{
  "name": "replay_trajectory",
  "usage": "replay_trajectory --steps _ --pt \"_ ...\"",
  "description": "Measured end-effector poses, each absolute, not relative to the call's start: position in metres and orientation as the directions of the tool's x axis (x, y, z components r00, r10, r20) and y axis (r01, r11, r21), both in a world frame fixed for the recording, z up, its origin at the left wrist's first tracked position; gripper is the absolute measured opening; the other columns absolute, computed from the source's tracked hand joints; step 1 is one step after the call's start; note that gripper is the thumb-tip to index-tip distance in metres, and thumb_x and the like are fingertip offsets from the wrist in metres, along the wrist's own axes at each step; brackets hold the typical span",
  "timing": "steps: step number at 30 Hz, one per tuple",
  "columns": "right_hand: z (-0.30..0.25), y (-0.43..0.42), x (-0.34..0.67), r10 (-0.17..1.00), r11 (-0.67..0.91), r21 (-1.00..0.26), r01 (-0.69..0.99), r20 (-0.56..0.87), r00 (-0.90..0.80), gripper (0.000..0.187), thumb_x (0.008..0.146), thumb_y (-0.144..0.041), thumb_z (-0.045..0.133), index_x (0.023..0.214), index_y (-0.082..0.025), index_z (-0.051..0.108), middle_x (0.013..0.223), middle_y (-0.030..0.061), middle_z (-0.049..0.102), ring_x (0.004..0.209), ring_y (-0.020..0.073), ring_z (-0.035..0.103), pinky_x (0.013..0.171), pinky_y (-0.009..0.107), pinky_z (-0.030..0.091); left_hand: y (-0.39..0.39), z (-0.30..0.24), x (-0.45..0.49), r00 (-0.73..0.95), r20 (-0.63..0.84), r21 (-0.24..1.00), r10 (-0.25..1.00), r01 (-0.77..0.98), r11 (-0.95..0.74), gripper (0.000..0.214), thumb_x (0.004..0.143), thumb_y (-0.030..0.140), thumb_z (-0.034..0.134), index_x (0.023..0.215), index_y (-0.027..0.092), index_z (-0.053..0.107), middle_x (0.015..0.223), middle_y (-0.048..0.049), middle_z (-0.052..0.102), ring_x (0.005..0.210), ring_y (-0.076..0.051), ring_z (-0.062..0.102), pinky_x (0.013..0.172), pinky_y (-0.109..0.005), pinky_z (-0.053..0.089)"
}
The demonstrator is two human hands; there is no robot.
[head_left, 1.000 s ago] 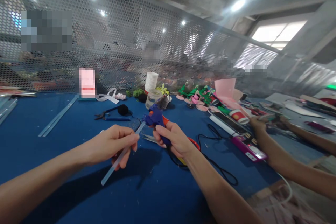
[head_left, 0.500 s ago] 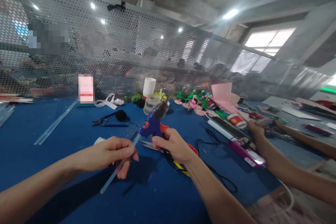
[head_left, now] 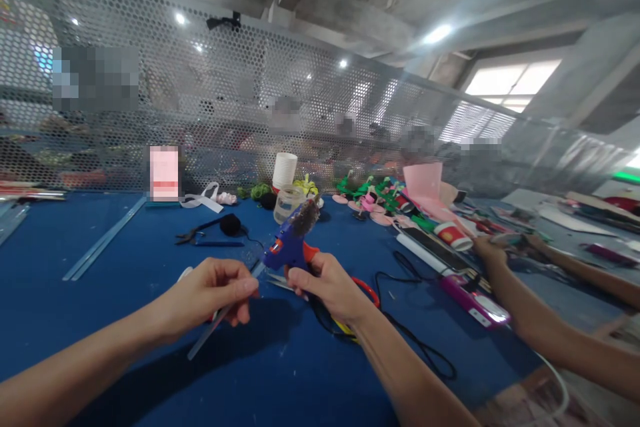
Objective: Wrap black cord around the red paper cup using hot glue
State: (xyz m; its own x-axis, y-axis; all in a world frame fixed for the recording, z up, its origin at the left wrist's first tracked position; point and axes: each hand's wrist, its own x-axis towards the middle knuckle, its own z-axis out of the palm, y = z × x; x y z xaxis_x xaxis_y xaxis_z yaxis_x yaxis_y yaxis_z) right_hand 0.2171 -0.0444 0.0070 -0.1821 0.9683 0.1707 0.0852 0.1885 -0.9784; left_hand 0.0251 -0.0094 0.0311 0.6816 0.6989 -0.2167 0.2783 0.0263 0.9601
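in right grip (head_left: 327,285), glue gun (head_left: 290,245)

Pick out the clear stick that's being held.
The stick in the left hand, slanting up toward the gun; the other sticks lie on the table.

There is one glue gun (head_left: 290,247), one jar (head_left: 284,204), one pair of pliers (head_left: 186,237).

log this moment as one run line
left hand: holding translucent glue stick | right hand: gripping blue glue gun | glue stick's far end: at glue gun's back | scissors: partly behind right hand
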Motion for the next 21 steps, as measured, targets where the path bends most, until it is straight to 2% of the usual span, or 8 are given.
replay_trajectory --steps 7,11,13,17,21 --pt "0.005 -0.044 0.215 0.974 0.175 -0.976 0.133 0.152 -0.168 0.023 0.07 -0.037 0.055 0.07 -0.014 0.051 0.056 -0.0035 0.044 0.047 0.0057 0.039 0.043 0.019 0.03 -0.011 0.033 0.027 0.629 -0.218 0.958 0.747 0.284 0.04 0.03 0.066 0.043 0.056 0.062 0.015 0.047 0.045 0.0039 0.056 0.04 -0.006 0.045 0.039 -0.017 0.024" --pt "0.005 -0.045 0.21 0.98 0.168 -0.948 0.272 0.13 -0.152 0.026 0.066 -0.035 0.06 0.08 -0.015 0.051 0.058 -0.0045 0.043 0.048 0.0062 0.038 0.045 0.019 0.032 -0.01 0.031 0.028 0.635 -0.236 0.96 0.735 0.267 0.077 0.03 0.065 0.043 0.056 0.06 0.015 0.047 0.048 0.0022 0.058 0.043 -0.008 0.05 0.041 -0.018 0.028" --pt "0.005 -0.046 0.209 0.981 0.159 -0.916 0.368 0.105 -0.163 0.022 0.07 -0.035 0.055 0.078 -0.015 0.051 0.057 -0.0037 0.044 0.049 0.0073 0.041 0.046 0.02 0.034 -0.01 0.029 0.028 0.63 -0.257 0.956 0.733 0.277 0.097 0.03 0.064 0.043 0.057 0.061 0.014 0.048 0.049 0.0018 0.059 0.043 -0.008 0.051 0.041 -0.018 0.028" --pt "0.005 -0.046 0.209 0.986 0.165 -0.712 0.683 0.135 -0.098 0.024 0.075 -0.037 0.046 0.073 -0.014 0.054 0.06 0.0009 0.052 0.056 0.0124 0.049 0.052 0.023 0.036 -0.007 0.024 0.029 0.64 -0.264 0.957 0.722 0.269 0.111 0.032 0.066 0.046 0.054 0.065 0.014 0.05 0.045 0.0019 0.058 0.04 -0.008 0.05 0.04 -0.018 0.03" --pt "-0.001 -0.044 0.206 0.987 -0.004 -0.425 0.905 0.142 0.071 0.031 0.073 -0.042 0.049 0.071 -0.012 0.055 0.067 0.009 0.06 0.062 0.02 0.055 0.054 0.027 0.037 -0.006 0.021 0.032 0.637 -0.27 0.955 0.722 0.271 0.119 0.032 0.064 0.045 0.055 0.064 0.014 0.051 0.042 0.0018 0.058 0.037 -0.007 0.049 0.037 -0.017 0.028"
